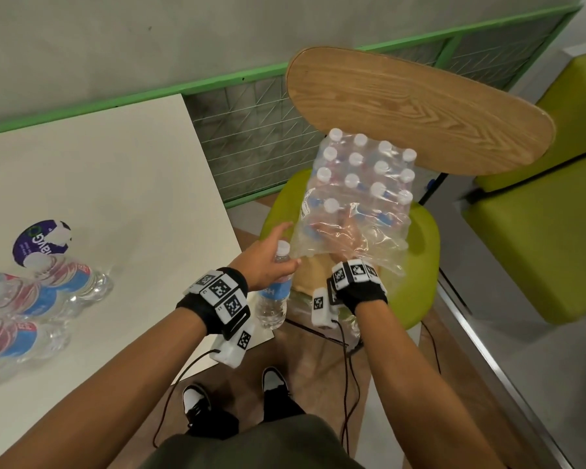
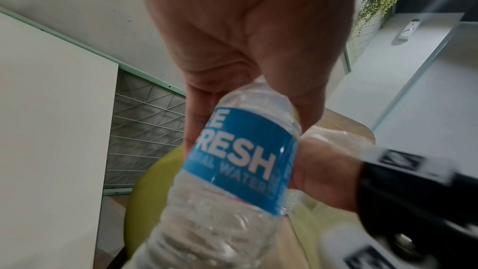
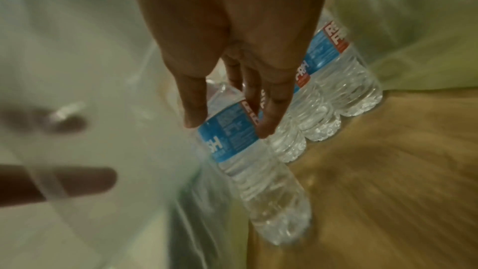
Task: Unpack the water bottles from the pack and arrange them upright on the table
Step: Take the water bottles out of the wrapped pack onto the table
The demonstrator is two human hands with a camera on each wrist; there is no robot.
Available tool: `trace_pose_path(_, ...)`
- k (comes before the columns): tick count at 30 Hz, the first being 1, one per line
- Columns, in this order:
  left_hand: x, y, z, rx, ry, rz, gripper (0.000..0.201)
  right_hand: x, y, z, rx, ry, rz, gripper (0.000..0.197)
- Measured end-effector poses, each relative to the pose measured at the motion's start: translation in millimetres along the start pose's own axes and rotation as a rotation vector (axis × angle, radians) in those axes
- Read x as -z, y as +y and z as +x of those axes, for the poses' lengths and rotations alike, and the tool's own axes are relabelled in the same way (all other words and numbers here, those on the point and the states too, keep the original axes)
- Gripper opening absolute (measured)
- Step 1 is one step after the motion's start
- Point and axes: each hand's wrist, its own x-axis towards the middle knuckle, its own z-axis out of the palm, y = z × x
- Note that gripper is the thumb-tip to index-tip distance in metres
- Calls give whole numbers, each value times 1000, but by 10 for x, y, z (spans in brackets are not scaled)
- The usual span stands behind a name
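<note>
The clear shrink-wrap pack of white-capped plastic water bottles rests on the lime-green chair seat, directly ahead of both hands, its near end torn open. Inside it, bottles stand upright in rows, caps visible through the film; the far rows look full, while the near end holds loose crumpled film. The right hand is inside this opening, reaching in under the wrap; in the right wrist view its fingers are closed around the upper body of a clear bottle with a blue and red label, with further bottles just beside it to the right. The left hand, outside the pack and just left of the opening, grips a separate clear blue-labelled bottle near its neck, base hanging downward. The two hands are near each other but not touching. Well to the left of the left hand, a group of unpacked bottles sits on the white table.
</note>
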Motion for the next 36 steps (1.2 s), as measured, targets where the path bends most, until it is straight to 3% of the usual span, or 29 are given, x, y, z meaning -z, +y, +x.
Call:
trace_pose_path(2,31,-30,9,10,18,2,74,32,-17,37,45,-58,153,52)
trace_pose_path(4,60,-66,14,17,27,17,74,24,56,35,-91,51,247,38)
trace_pose_path(6,92,-105,2,22,37,26,74,4,161,-39,-96,66,274,33)
trace_pose_path(11,250,-283,-180,37,79,18,71,-172,239,-331,73,-304,80,54)
trace_pose_path(13,351,-420,-337,61,113,-20,67,-299,138,-429,189,-445,62,51)
trace_pose_path(16,553,-674,-657,128,182,-55,59,-642,-149,-421,312,-529,40,47)
trace_pose_path(21,941,-1245,-1297,246,417,-164,44,-1438,-717,-293,452,-534,42,52)
trace_pose_path(25,1168,-1653,-1735,301,609,-143,36,-2017,-1268,-318,431,-541,169,48)
trace_pose_path(30,1356,-2004,-2045,349,611,-33,34,-2586,-1742,-367,483,-494,137,53)
trace_pose_path(36,1497,-2167,-2212,355,615,-29,41,-2810,-1987,-439,580,-506,65,55)
